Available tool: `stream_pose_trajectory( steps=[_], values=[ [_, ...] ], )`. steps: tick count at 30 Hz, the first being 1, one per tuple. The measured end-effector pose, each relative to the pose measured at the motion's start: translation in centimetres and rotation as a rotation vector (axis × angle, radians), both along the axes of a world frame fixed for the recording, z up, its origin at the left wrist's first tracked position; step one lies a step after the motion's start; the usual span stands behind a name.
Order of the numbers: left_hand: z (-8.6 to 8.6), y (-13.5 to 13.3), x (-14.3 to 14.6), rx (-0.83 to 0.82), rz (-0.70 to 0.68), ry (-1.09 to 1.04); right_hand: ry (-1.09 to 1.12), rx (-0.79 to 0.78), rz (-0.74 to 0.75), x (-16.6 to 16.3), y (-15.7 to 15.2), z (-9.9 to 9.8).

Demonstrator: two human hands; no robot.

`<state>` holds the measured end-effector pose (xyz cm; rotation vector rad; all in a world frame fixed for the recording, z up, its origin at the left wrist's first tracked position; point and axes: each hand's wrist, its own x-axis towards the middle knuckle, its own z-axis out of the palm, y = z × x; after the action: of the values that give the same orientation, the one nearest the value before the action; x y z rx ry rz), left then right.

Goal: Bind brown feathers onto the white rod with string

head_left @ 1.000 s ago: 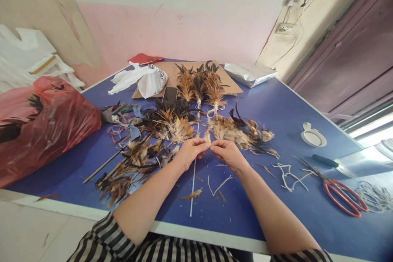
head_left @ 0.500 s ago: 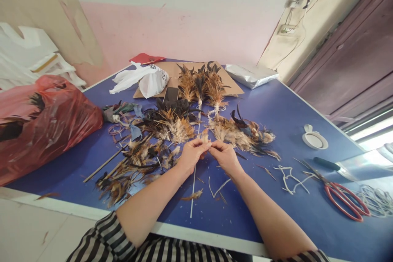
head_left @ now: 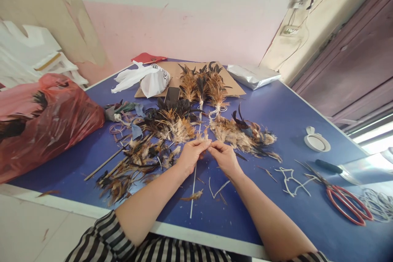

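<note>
Pinched closed, my left hand (head_left: 192,155) holds a few pale brown feathers (head_left: 203,135), whose tips stick up beyond the fingers. My right hand (head_left: 224,157) meets it, thumb and fingertips pressed together at the feathers' base; whether they grip the quills is too small to tell. Beyond the hands lie a heap of black and tan feathers (head_left: 173,125) and, to the right, a pale feather heap (head_left: 229,131). Loose brown feathers (head_left: 138,163) spread left of my left hand. Three tied feather bundles (head_left: 201,82) rest on cardboard (head_left: 235,86) at the back.
Scissors with red handles (head_left: 348,202), a knife (head_left: 330,166), a white round holder (head_left: 317,141) and white string (head_left: 293,182) lie at right. On the left sits a red plastic bag (head_left: 70,118). A phone (head_left: 172,95), white bag (head_left: 153,82) and silver packet (head_left: 253,75) are farther back.
The view has shifted very slightly. My fingers have moved a little at the feathers, and more pale feather tips show above my left hand.
</note>
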<state>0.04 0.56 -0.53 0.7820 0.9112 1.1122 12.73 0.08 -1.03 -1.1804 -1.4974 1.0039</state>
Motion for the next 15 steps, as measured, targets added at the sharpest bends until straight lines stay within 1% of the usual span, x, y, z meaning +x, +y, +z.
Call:
stream_pose_trajectory(
  steps=[3, 6, 9, 11, 12, 13, 15],
  values=[
    [0.2, 0.8, -0.9, -0.015, 0.041, -0.038, -0.034, -0.041, 0.020, 0.1, 0.0, -0.1],
    [0.6, 2.3, -2.8, -0.036, 0.146, -0.139, -0.010, -0.111, 0.044, 0.2, 0.0, 0.0],
    [0.9, 3.6, -4.6, -0.054, 0.299, -0.214, 0.087, -0.166, 0.035, 0.3, 0.1, 0.1],
    [1.0, 3.7, -4.9, -0.046, 0.332, -0.200, 0.177, -0.191, 0.008, 0.4, 0.2, 0.1],
    [0.9, 3.5, -4.7, -0.038, 0.314, -0.169, 0.226, -0.200, -0.006, 0.4, 0.3, 0.0],
    [0.8, 3.2, -4.2, -0.026, 0.255, -0.121, 0.273, -0.208, -0.017, 0.4, 0.4, 0.0],
    [0.6, 2.1, -2.8, -0.014, 0.085, 0.008, 0.353, -0.216, -0.027, 0.4, 0.4, 0.0]
  ],
)
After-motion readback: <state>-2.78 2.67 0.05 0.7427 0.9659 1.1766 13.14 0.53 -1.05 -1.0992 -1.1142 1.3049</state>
